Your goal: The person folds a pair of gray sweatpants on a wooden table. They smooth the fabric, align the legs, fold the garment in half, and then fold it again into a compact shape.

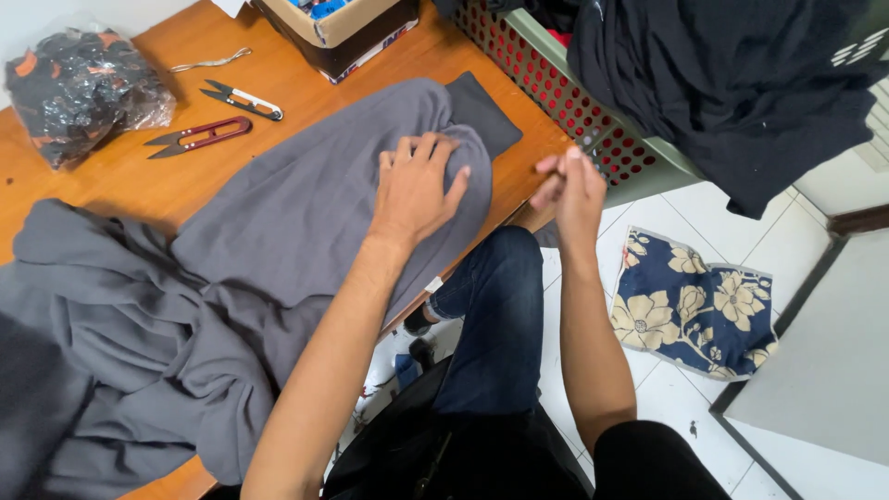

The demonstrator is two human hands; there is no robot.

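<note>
A large grey garment [231, 268] lies spread and bunched over a wooden table [120, 181]. My left hand [415, 190] rests palm down on the garment's sleeve end, close to its darker ribbed cuff [482, 113], fingers spread. Beyond the table's edge, my right hand [569, 190] hovers near the corner of a red perforated basket [556, 88]. Its fingertips are pinched together; whether they hold something small I cannot tell.
Two thread snippers lie at the table's back left: one maroon [199, 136], one white-handled [243, 99]. A clear bag of dark pieces [74, 88] and a cardboard box [338, 28] stand behind. Dark clothes [732, 83] fill the basket. A floral cloth [690, 306] lies on the tiled floor.
</note>
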